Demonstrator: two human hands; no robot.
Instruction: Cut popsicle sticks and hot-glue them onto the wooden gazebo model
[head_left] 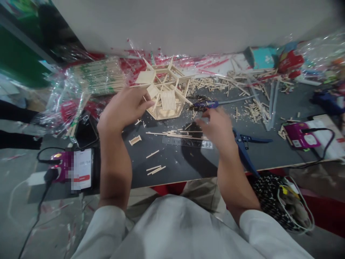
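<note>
A many-sided model of thin wooden sticks (168,100) stands on the dark table, with slatted panels and spokes rising at its back. At its left side, my left hand (128,108) is closed, thumb and fingers at the edge of the frame. My right hand (217,126) hovers right of the model with fingers apart, slightly blurred, and nothing shows in it. Just beyond it lies a blue tool (211,104) with a long pale stick. Below the model, long thin sticks (175,135) lie along a clear ruler (187,141). A small stick piece (135,140) sits nearer me.
Blue-handled cutters (246,140) lie right of my right arm. Cut stick pieces (210,84) cover the back. Bundled sticks in plastic (99,75) are at back left. A lit phone (84,167) and purple plug adapter (63,165) sit left, another adapter (302,136) right.
</note>
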